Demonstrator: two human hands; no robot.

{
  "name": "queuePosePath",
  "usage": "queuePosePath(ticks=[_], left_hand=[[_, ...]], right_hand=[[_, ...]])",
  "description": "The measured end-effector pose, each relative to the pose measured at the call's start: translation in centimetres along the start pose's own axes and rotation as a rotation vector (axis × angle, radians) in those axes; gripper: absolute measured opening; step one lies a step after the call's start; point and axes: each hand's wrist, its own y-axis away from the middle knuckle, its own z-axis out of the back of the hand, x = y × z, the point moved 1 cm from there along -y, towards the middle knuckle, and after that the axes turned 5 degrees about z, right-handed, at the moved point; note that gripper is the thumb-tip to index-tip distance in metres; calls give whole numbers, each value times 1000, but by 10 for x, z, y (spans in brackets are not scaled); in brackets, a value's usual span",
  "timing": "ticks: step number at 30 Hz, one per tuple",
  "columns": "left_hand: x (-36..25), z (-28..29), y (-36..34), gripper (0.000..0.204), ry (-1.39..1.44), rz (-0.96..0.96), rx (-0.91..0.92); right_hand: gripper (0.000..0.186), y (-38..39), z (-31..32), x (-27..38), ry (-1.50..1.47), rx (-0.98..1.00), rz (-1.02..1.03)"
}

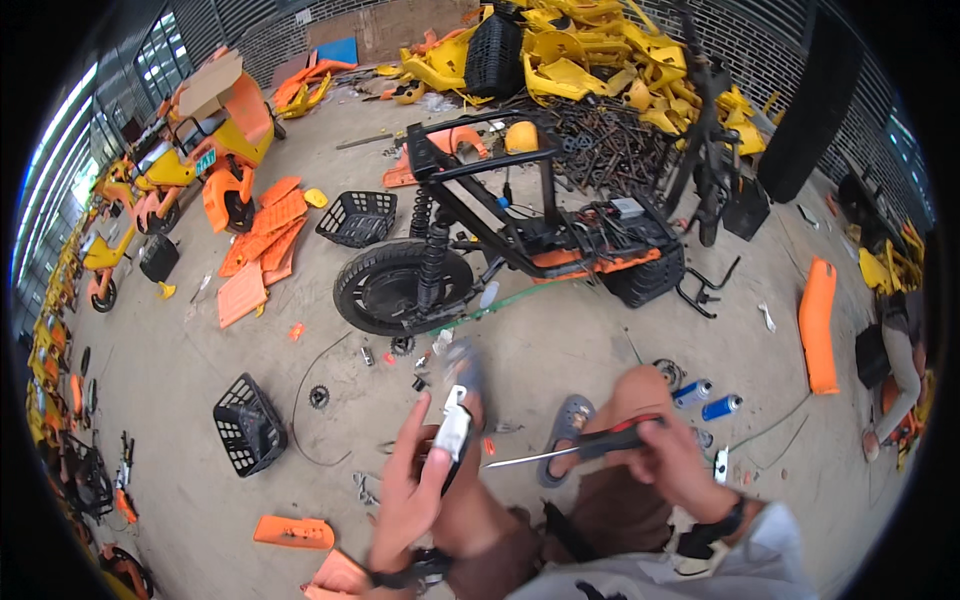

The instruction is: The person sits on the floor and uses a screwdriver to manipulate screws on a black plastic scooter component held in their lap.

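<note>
My left hand (408,492) is closed round a small part, white or silvery on top with a dark side (454,428); its exact kind is not clear. A screwdriver (606,440) with a red and black handle is gripped in my right hand (676,462). Its thin metal shaft points left toward the part, and a gap separates the tip from it. Beyond my feet a stripped black scooter frame (545,208) lies on the floor, its rear wheel (385,292) at the left and wiring exposed at the right.
Black baskets (250,425) (357,218), two blue spray cans (707,397), a sprocket (319,397) and orange panels (818,325) lie around me. Yellow body panels (600,60) and dark metal parts (610,140) are piled behind. Scooters (225,150) line the left. Another person's arm (903,390) shows far right.
</note>
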Motion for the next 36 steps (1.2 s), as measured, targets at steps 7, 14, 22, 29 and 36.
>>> queuePosePath(ticks=[7,14,22,29,36], left_hand=[[61,164,-90,59,291,-18,-35],[247,222,-8,54,574,273,-654],[212,172,90,60,295,484,-903],[68,181,56,46,126,45,-968],[14,97,123,53,201,-142,-973]], right_hand=[[36,-108,-46,-15,21,-197,-365],[39,-185,-31,-124,153,-276,-632],[36,-161,-6,-122,15,28,-627],[33,-158,-9,-105,-274,59,-230],[36,-44,46,-114,-338,30,-100]])
